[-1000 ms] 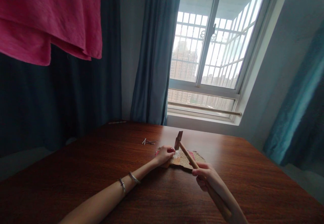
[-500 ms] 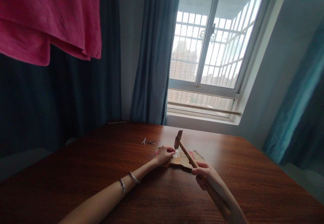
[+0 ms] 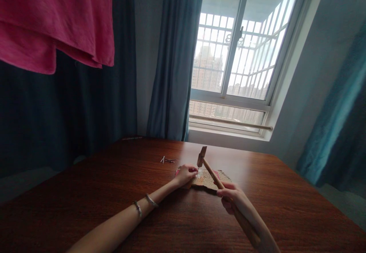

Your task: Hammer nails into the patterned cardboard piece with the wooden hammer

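A dark wood-grain table (image 3: pixel 183 228) stands in front of a metal-framed window (image 3: pixel 232 54). Bars (image 3: pixel 259 35) enclose the window on the outside; a tall building (image 3: pixel 208 68) is visible beyond. Blue curtains (image 3: pixel 177 62) hang at both sides. Daylight enters through the glass and reflects off the tabletop's far section.

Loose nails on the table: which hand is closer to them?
Left. The left hand sits just right of the loose nails and slightly lower in view; the right hand, holding the hammer, is farther right and lower.
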Demonstrator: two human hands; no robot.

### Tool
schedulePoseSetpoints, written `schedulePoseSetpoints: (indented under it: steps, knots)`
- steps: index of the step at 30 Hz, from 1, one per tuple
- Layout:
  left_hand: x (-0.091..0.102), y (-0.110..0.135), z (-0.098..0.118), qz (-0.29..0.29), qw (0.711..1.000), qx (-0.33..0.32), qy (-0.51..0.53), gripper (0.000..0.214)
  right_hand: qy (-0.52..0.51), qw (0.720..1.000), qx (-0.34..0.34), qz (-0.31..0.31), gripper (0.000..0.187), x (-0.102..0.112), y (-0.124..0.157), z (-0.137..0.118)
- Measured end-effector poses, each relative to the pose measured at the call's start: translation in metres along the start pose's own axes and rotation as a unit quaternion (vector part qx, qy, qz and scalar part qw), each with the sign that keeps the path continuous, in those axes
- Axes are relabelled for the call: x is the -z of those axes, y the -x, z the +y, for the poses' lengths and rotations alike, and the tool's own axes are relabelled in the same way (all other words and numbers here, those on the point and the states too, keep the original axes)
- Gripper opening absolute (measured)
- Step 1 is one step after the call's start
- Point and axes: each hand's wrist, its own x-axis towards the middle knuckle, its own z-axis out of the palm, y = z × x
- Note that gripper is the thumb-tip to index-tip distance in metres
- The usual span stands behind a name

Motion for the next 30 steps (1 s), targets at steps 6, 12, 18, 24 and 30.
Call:
schedulePoseSetpoints:
  steps: [6,12,18,24,30]
  knots:
    - [-0.001,-0.001,-0.003,0.002,1.000,0.001,-0.019,0.019,0.002,1.000,0.006,-0.005,0.025,0.000,-0.001,0.001]
    - [0.001,0.000,0.001,0.005,0.999,0.007,-0.051,0.020,0.019,1.000,0.024,-0.005,0.017,-0.001,-0.001,0.002]
    - [0.002,0.001,0.005,0.003,0.998,0.021,-0.066,0.020,0.018,1.000,0.013,-0.005,0.019,0.000,-0.002,0.005]
    - [0.002,-0.003,-0.002,-0.017,0.996,0.008,-0.091,0.022,0.009,1.000,0.005,-0.005,0.024,-0.001,0.000,0.002]
    - [0.009,-0.007,-0.018,-0.034,0.992,-0.006,-0.118,0.031,0.007,1.000,0.002,-0.010,0.027,-0.001,0.001,0.000]
